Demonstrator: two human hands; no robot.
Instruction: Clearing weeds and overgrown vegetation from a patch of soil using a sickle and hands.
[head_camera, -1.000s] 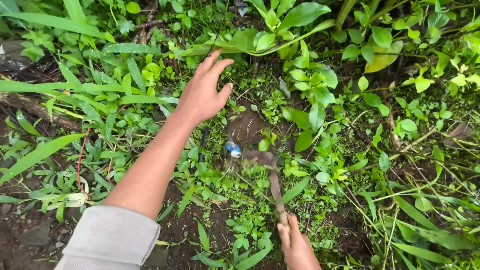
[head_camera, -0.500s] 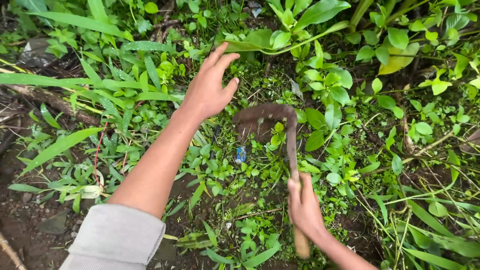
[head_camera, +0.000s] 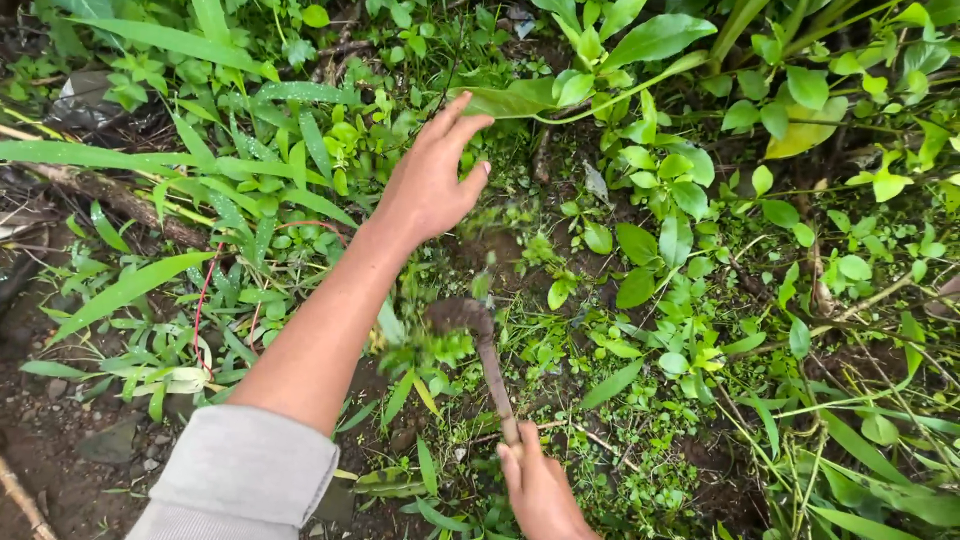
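The right hand (head_camera: 545, 495) is cut off by the lower edge below the knuckles, and it hides the sickle's (head_camera: 480, 345) handle. The sickle's curved blade tip is blurred and partly buried in weeds (head_camera: 430, 350). Left of the sickle, the grey sleeve (head_camera: 240, 480) runs off the bottom.

Two hands: left hand (head_camera: 430, 185), right hand (head_camera: 540, 490); one sickle (head_camera: 478, 340), blurred, probably curved.
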